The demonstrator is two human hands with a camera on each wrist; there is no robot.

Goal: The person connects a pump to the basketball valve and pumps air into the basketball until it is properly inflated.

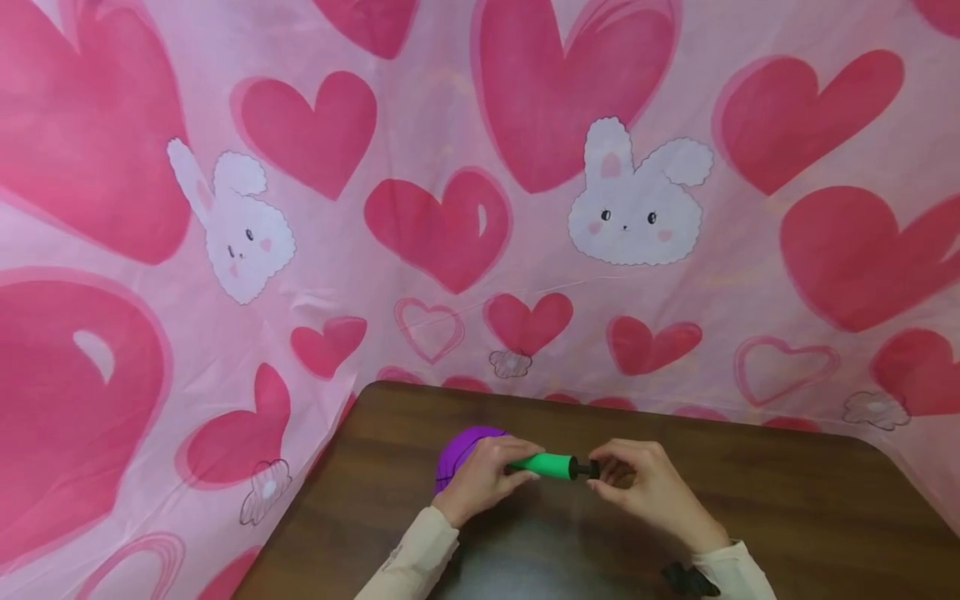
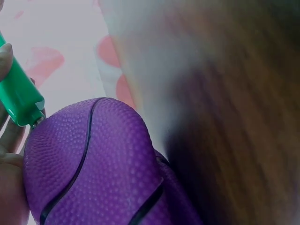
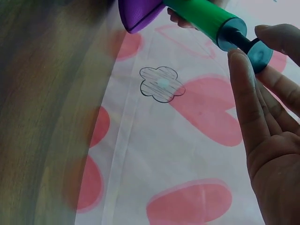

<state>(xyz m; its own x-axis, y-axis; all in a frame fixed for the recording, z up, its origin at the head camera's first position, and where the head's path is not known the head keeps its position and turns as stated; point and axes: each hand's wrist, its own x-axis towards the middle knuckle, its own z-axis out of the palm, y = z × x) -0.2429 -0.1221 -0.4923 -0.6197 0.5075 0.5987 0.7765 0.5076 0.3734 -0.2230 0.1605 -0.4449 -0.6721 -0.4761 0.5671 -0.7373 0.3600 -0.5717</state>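
Observation:
A green hand pump (image 1: 553,466) with a black plunger lies level between my two hands over the table. My left hand (image 1: 484,472) grips its barrel, thumb and fingers on either side. With my right hand (image 1: 654,485) I pinch the black plunger handle (image 3: 261,56), and a short length of the rod shows. A purple ball (image 2: 98,159) with black seams and a pebbled skin sits beside my left hand, its shape dented and slack. In the left wrist view the pump's metal tip meets the ball's skin. My left hand partly hides the ball in the head view.
The brown wooden table (image 1: 787,500) has rounded far corners. A pink cloth (image 1: 420,108) printed with hearts and rabbits hangs behind it and along the left side. A small black object (image 1: 688,578) is by my right sleeve.

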